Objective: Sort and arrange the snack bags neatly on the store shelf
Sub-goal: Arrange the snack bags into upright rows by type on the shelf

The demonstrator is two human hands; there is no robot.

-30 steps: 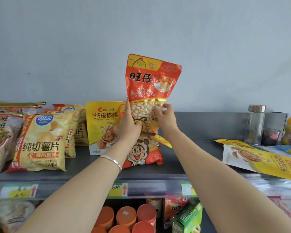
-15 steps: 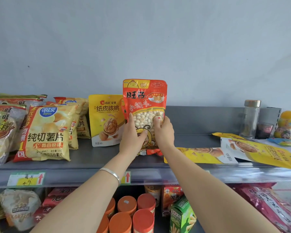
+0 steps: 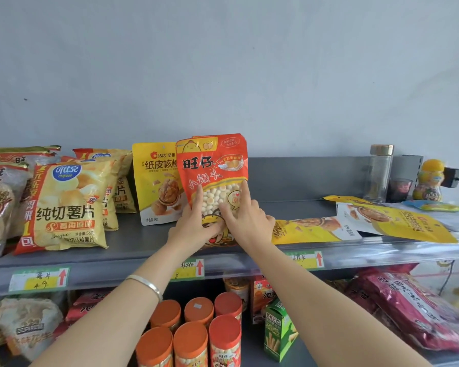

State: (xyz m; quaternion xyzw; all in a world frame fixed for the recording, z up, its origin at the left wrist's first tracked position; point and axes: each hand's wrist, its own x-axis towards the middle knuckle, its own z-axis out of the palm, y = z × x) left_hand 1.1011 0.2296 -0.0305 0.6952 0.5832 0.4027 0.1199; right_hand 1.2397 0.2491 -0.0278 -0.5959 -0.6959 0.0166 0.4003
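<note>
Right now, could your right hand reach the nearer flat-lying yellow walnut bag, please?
Probably yes: the yellow walnut bag lies just beside the right hand on the grey metal shelf, nothing between, though that hand presses the upright red snack bag.

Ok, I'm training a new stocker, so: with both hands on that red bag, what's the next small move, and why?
Probably ease both hands off gently. The red bag stands upright on the shelf, overlapping the upright walnut bag, with the left hand and right hand only pressing flat against its front, so it looks placed.
</note>
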